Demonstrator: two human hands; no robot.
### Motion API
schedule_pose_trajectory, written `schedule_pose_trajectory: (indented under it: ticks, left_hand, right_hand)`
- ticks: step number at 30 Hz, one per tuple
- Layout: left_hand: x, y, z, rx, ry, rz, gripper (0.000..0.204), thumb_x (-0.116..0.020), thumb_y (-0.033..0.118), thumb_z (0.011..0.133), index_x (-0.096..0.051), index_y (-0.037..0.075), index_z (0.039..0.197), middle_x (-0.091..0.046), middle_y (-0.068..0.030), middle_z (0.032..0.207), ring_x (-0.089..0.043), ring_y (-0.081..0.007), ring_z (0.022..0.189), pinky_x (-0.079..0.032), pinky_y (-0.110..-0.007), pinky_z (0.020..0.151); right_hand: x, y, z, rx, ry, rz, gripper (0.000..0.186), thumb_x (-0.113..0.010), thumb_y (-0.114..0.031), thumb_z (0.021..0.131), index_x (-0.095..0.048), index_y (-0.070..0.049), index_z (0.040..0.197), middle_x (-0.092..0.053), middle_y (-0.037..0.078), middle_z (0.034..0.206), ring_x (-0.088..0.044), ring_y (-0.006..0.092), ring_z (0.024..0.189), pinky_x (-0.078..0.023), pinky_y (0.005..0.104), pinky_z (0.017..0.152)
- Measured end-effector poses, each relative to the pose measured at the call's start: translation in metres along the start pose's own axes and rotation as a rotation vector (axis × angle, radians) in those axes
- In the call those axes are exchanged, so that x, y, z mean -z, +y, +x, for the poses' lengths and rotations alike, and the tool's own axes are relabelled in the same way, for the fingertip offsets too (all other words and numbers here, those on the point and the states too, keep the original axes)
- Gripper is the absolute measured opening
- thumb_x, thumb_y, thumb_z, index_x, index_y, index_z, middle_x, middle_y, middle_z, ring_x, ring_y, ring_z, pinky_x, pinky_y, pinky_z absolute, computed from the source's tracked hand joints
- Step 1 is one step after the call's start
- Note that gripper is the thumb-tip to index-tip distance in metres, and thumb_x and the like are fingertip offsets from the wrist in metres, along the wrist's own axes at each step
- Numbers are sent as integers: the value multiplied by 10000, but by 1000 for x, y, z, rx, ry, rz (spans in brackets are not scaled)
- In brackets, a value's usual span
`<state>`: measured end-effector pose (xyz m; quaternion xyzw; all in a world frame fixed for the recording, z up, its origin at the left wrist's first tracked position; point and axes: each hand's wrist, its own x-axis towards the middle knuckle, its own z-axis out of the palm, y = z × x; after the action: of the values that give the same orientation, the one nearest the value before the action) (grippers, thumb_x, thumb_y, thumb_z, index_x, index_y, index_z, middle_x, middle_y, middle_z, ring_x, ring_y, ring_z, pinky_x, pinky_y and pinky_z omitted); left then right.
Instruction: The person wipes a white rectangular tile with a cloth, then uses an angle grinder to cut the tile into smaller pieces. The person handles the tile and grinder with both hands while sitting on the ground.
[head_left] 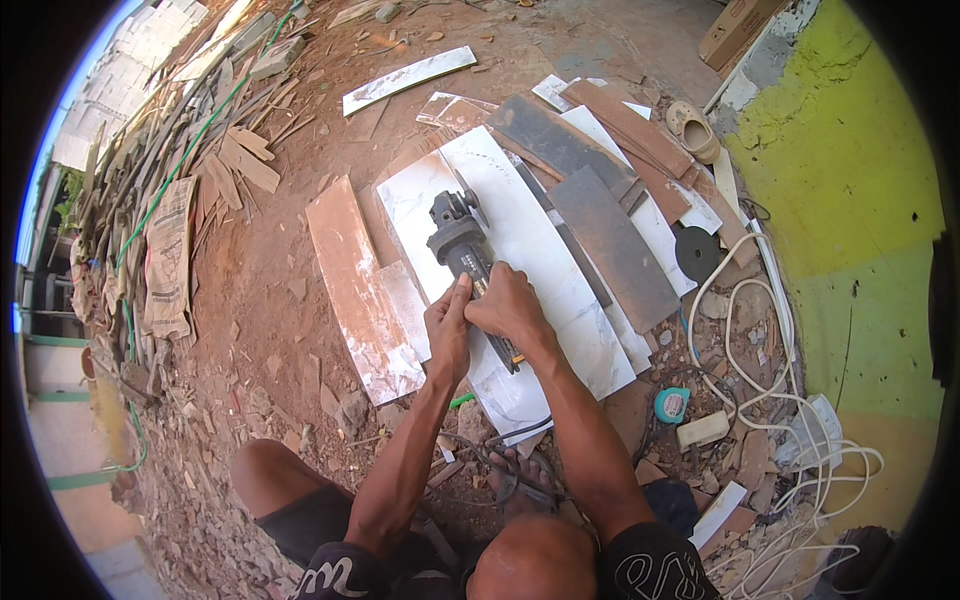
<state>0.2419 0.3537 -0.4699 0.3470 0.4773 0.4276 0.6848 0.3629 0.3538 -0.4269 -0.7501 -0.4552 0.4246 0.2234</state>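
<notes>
A dark angle grinder (458,238) lies on a white marble-patterned tile (545,250) set on the dirt ground. Both hands grip its body from behind. My left hand (449,325) wraps the left side of the handle, my right hand (508,303) covers the right side and top. The grinder's head and disc point away from me, toward the tile's far end. Its cable runs back under my right wrist.
Brown and white tile offcuts (362,290) lie left and right of the white tile. A spare disc (697,252), white cable coil (790,400), teal tape measure (671,404) and sandal (694,130) sit at the right by a green wall. Rubble and wood scraps (190,170) fill the left.
</notes>
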Motion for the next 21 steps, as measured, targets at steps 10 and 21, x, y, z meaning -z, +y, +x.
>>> schedule_pose_trajectory:
  ticks: [10, 21]
  left_hand:
    - [-6, 0, -7, -7, 16, 18, 309, -628, 354, 1022, -677, 71, 908, -617, 30, 863, -523, -51, 780, -420, -246, 732]
    - [1, -6, -9, -26, -6, 71, 439, -594, 337, 1043, -680, -57, 1216, -705, -46, 998, -593, -72, 863, -476, -244, 799]
  right_hand:
    - [5, 5, -4, -5, -67, 30, 608, -712, -326, 781, -575, 162, 1118, -643, 397, 1092, -658, 501, 1066, -547, 495, 906]
    - [0, 9, -7, -3, -36, 31, 581, -708, -304, 775, -580, 163, 1098, -646, 401, 1073, -661, 509, 1047, -548, 492, 901]
